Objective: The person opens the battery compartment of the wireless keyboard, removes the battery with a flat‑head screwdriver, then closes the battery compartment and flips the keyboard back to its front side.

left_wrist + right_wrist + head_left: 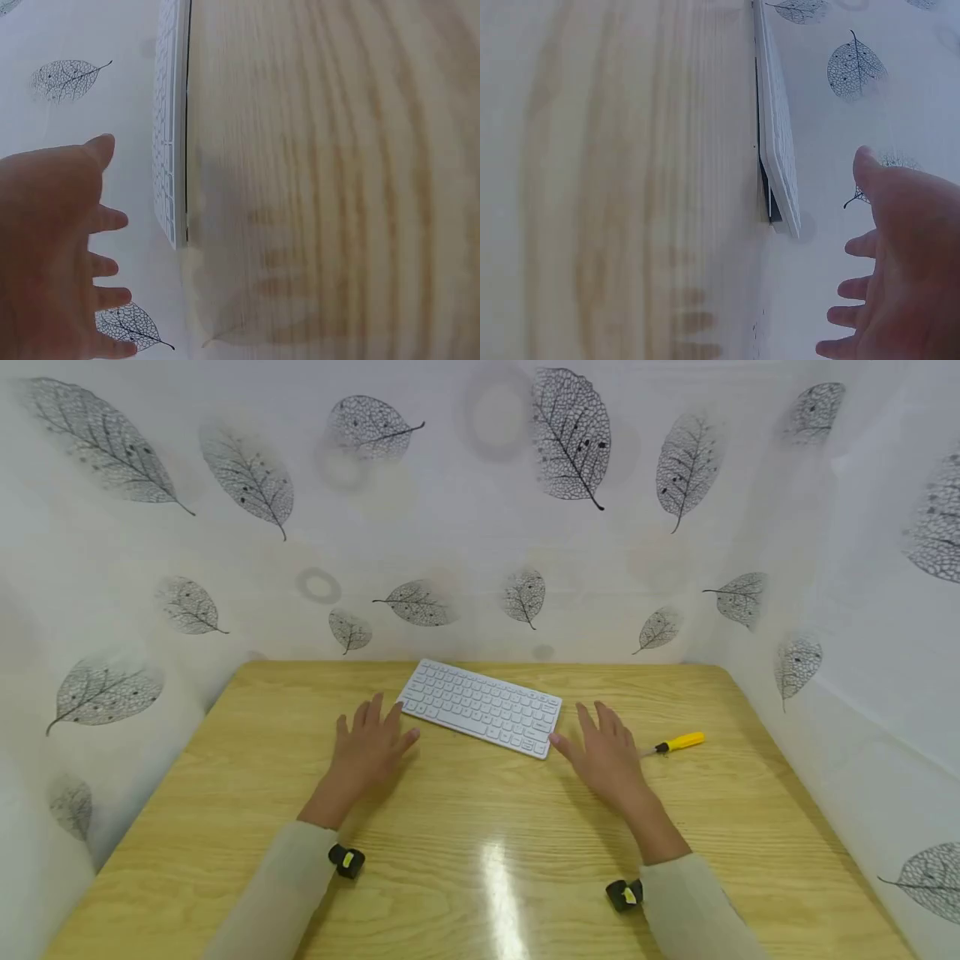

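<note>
A white keyboard (483, 706) lies askew near the back of the wooden table, its right end closer to the person. By its left end is the left hand (367, 750), fingers spread and holding nothing. The right hand (606, 756) hovers by the keyboard's right end, fingers extended and likewise holding nothing. In the left wrist view, a gap shows between the left hand (52, 247) and the keyboard (171, 112). The right wrist view has the right hand (907, 255) apart from the keyboard (776, 120), whose near end looks raised off the table.
A screwdriver (681, 742) with a yellow handle lies to the right of the right hand, its tip partly hidden by that hand. Leaf-printed white cloth (450, 543) hangs behind and beside the wooden table (435, 860).
</note>
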A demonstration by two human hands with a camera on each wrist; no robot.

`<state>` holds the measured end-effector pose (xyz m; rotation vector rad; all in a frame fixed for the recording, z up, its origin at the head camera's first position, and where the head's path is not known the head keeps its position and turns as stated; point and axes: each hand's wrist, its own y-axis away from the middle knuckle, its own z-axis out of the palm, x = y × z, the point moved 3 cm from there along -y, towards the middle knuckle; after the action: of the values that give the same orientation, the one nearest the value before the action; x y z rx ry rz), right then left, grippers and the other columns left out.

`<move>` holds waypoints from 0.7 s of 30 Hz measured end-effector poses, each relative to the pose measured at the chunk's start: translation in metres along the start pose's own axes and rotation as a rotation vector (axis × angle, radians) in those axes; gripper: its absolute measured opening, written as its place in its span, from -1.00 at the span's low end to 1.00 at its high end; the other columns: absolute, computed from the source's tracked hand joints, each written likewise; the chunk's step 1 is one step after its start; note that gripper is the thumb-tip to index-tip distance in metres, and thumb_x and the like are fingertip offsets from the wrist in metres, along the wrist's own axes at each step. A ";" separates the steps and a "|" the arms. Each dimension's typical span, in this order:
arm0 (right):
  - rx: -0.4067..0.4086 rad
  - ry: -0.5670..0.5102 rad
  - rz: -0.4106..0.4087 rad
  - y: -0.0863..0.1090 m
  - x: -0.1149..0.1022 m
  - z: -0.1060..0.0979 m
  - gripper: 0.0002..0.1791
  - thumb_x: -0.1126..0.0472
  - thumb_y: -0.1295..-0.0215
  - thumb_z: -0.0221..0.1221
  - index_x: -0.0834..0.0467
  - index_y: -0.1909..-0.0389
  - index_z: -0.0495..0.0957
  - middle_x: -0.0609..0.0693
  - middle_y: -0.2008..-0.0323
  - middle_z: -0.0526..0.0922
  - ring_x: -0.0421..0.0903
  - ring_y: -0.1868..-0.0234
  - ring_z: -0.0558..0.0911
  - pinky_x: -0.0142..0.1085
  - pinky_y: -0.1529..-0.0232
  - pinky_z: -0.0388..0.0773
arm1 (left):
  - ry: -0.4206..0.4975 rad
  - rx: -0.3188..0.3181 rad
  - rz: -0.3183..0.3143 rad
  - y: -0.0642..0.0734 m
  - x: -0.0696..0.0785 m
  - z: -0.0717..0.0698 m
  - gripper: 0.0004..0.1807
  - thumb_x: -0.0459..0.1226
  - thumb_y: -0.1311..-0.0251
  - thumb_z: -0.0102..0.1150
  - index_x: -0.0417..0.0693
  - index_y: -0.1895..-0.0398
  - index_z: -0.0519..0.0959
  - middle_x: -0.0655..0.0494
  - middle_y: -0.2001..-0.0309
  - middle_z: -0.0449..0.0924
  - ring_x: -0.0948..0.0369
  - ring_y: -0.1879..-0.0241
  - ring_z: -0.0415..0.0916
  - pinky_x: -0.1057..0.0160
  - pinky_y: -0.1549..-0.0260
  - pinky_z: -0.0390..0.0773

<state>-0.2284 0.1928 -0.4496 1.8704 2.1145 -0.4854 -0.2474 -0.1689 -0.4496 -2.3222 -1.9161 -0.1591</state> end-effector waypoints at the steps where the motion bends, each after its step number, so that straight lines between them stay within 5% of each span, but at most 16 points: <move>1: 0.001 -0.060 0.000 -0.001 -0.001 0.000 -0.08 -0.41 -0.30 -0.17 0.14 -0.47 -0.02 0.29 -0.43 -0.08 0.32 -0.40 -0.06 0.28 -0.26 -0.04 | 0.007 0.013 0.008 -0.003 0.000 0.000 -0.21 0.26 -0.35 -0.41 -0.04 -0.45 0.09 -0.24 -0.44 -0.14 -0.19 -0.38 -0.11 -0.35 -0.20 -0.05; 6: -0.005 -0.358 0.036 -0.008 -0.005 0.001 -0.13 -0.33 -0.33 -0.10 0.21 -0.43 0.06 0.31 -0.37 0.05 0.31 -0.33 0.16 0.22 -0.18 0.22 | 0.089 0.070 0.040 -0.019 -0.001 -0.001 -0.33 0.12 -0.40 -0.26 -0.13 -0.39 0.19 -0.28 -0.36 0.09 -0.23 -0.30 0.11 -0.23 -0.16 0.19; 13: -0.030 -0.695 0.171 -0.019 -0.005 0.011 -0.31 -0.12 -0.35 0.06 0.18 -0.36 0.21 0.19 -0.29 0.27 0.15 -0.13 0.48 -0.06 -0.01 0.51 | 0.400 0.046 0.029 -0.040 -0.014 0.001 -0.42 -0.03 -0.42 -0.16 -0.18 -0.36 0.23 -0.18 -0.34 0.20 -0.12 -0.32 0.13 -0.10 -0.26 0.14; 17: -0.007 -0.818 0.208 -0.022 -0.005 0.017 -0.42 0.07 -0.37 0.10 0.24 -0.32 0.26 0.23 -0.24 0.31 0.14 -0.11 0.49 -0.15 -0.02 0.52 | 0.562 0.024 -0.011 -0.053 -0.024 0.003 -0.47 -0.08 -0.43 -0.15 -0.14 -0.36 0.24 -0.16 -0.31 0.24 -0.09 -0.25 0.24 -0.09 -0.19 0.25; 21: 0.013 -0.833 0.235 -0.025 -0.004 0.020 -0.50 0.19 -0.37 0.09 0.24 -0.29 0.31 0.20 -0.19 0.37 0.10 -0.08 0.51 -0.19 -0.03 0.51 | 0.655 -0.011 -0.086 -0.067 -0.032 0.007 -0.50 -0.09 -0.43 -0.15 -0.07 -0.36 0.26 -0.11 -0.30 0.26 -0.05 -0.21 0.30 -0.07 -0.13 0.34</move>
<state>-0.2528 0.1781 -0.4646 1.5020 1.3266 -1.0011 -0.3193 -0.1863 -0.4599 -1.8551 -1.6591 -0.8223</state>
